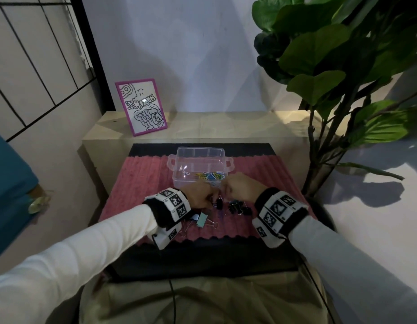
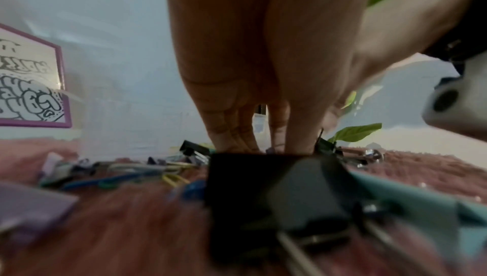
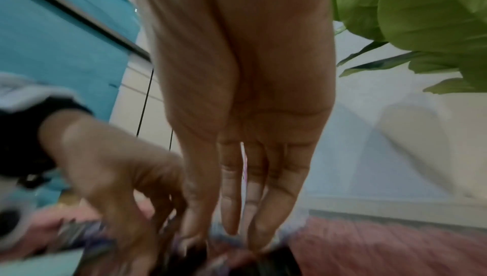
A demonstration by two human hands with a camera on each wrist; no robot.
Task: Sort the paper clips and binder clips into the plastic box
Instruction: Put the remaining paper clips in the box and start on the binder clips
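A clear plastic box [image 1: 200, 160] stands on the pink mat [image 1: 137, 183], with coloured paper clips [image 1: 211, 176] in its near right compartment. Just in front of it both hands meet over a pile of clips. My left hand [image 1: 199, 197] reaches down with fingers bent, pinching a small black binder clip [image 1: 218, 203]. My right hand [image 1: 237, 187] points its straight fingers [image 3: 231, 207] down onto the black binder clips [image 1: 237, 208]. A teal binder clip [image 1: 202, 219] and a large black one [image 2: 250, 186] lie under my left wrist. Loose paper clips [image 2: 131, 174] lie to the left.
A framed drawing [image 1: 142, 106] leans on the wooden ledge [image 1: 202, 125] behind the mat. A large leafy plant [image 1: 343, 66] rises at the right, close to my right arm. A purple clip [image 2: 31, 203] lies at the mat's left. A teal cloth [image 1: 8, 178] hangs at far left.
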